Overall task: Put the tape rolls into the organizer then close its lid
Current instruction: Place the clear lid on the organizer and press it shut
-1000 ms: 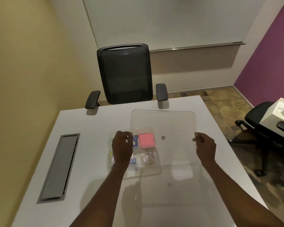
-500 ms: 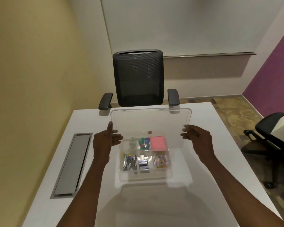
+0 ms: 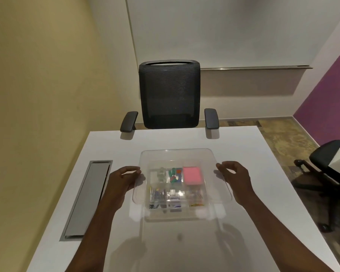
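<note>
A clear plastic organizer [image 3: 212, 214] stands on the white table, divided into compartments. Inside I see a pink pad [image 3: 191, 175], small coloured items [image 3: 174, 175] and clear tape rolls [image 3: 161, 174] in the back row. The transparent lid [image 3: 175, 154] hovers over the organizer, roughly level and a little tilted. My left hand [image 3: 124, 180] grips the lid's left edge. At the lid's right edge my right hand [image 3: 234, 178] holds on with curled fingers.
The white table [image 3: 253, 154] carries a grey cable hatch [image 3: 88, 199] along its left side. A black mesh office chair [image 3: 169, 97] faces me at the far edge. Another black chair [image 3: 330, 165] and a pale box sit on the right, beside the purple wall.
Both hands have carried the lid from the right and lowered it from a raised tilt until it lies nearly flat over the organizer. The camera view has shifted so the organizer is centred.
</note>
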The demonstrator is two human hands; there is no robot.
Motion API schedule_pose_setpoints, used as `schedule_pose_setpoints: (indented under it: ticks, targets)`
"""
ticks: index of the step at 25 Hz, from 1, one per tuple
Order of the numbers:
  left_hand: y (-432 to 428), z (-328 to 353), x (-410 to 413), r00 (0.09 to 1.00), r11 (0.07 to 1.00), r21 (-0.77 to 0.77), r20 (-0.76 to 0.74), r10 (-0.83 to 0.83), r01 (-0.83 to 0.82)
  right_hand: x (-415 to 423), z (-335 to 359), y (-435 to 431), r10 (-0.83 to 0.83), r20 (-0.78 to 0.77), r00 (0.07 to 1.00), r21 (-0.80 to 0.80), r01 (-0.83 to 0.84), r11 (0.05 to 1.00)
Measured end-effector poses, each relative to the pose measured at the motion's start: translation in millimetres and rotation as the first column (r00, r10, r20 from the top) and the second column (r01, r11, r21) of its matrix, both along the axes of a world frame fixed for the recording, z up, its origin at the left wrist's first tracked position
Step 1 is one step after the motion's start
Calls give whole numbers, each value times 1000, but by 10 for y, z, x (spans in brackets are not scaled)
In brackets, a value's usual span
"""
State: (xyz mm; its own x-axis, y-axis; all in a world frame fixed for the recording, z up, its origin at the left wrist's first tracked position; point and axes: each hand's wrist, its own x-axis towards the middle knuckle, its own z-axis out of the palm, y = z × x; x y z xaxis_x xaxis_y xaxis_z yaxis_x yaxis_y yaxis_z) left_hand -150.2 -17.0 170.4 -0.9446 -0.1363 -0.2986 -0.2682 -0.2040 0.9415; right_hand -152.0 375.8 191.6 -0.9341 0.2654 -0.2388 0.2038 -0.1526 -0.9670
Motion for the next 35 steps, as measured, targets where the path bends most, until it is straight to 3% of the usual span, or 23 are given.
schedule_pose_setpoints:
  ticks: [4, 7, 11, 15, 23, 35]
  targets:
    - [64, -151, -53, 998, 999, -43, 53, -21, 23, -99, -158, -49, -55, 125, 991, 201, 29, 979]
    - [216, -339, -71, 987, 981, -176, 127, 101, -78, -176, -349, -108, -98, 105, 990, 317, 60, 947]
    - [426, -672, -49, 956, 880, -431, 113, 272, -199, -268, -625, -242, -146, 118, 982, 487, 70, 870]
    - [483, -974, -113, 962, 750, -648, 99, 255, -132, -401, -906, -298, -166, 151, 974, 609, 40, 792]
    - [459, -1325, -383, 965, 669, -742, 142, 220, -43, -683, -1270, -438, -131, 296, 946, 648, -98, 755]
    - [531, -1445, -624, 931, 685, -728, 254, 263, 5, -853, -1445, -465, -167, 403, 900, 649, -153, 745]
